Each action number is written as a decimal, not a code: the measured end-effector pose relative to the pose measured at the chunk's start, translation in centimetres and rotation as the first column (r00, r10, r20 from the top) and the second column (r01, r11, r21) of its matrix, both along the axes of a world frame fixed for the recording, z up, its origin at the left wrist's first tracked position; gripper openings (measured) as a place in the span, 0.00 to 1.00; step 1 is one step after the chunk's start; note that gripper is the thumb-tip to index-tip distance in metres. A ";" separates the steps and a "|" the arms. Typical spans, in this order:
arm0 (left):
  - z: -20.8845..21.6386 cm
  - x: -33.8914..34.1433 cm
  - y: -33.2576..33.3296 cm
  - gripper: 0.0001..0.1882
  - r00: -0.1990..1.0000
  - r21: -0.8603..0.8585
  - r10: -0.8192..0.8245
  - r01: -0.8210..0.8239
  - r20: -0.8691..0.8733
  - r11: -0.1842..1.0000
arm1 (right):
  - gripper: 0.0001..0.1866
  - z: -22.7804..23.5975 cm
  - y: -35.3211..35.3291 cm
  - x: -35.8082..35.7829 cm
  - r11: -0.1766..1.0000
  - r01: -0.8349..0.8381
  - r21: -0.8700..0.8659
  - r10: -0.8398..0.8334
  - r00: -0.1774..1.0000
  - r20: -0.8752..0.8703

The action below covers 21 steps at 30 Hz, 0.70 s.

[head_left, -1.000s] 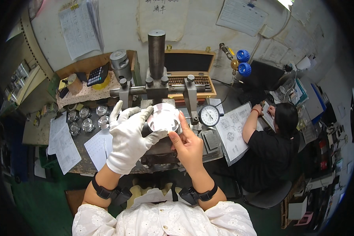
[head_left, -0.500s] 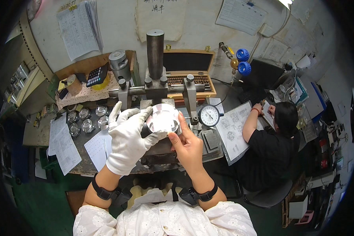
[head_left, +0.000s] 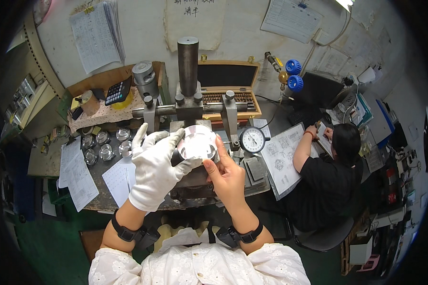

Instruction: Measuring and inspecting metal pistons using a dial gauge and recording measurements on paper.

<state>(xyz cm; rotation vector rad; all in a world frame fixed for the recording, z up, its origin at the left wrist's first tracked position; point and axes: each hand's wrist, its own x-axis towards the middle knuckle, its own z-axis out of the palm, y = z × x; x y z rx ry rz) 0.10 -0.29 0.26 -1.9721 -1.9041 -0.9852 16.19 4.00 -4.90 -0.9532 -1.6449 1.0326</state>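
Note:
A shiny round metal part (head_left: 197,144), probably machined, sits between my two hands in front of a steel gauge stand (head_left: 189,107). My left hand (head_left: 157,166), in a white glove, grips its left side with thumb and fingers. Bare, my right hand (head_left: 227,175) holds the right side, thumb low and index finger along the edge. Glare hides detail on the part's bright face. Just right of my right fingers is a dial gauge (head_left: 253,140) fixed to the stand. What supports the part from below is hidden.
Several similar shiny parts (head_left: 106,152) stand at left beside paper sheets (head_left: 76,173). Behind the stand lies an open wooden case (head_left: 228,76) of small pins. A calculator (head_left: 118,91) rests back left. At right a co-worker (head_left: 325,175) in black sits by a drawing sheet (head_left: 286,156).

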 end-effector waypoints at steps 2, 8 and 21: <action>0.0 0.1 0.0 0.32 1.000 0.000 0.007 -0.007 0.015 1.000 | 0.32 0.0 0.0 0.0 1.000 -0.001 -0.006 0.001 1.000 -0.003; -0.1 0.1 0.0 0.34 1.000 0.020 0.008 -0.008 0.006 1.000 | 0.32 -0.2 0.0 -0.1 1.000 0.004 0.009 -0.004 1.000 -0.008; -0.1 0.1 0.1 0.33 1.000 0.022 -0.004 0.004 0.001 1.000 | 0.31 -0.3 0.1 0.0 1.000 -0.005 0.001 0.006 0.999 -0.040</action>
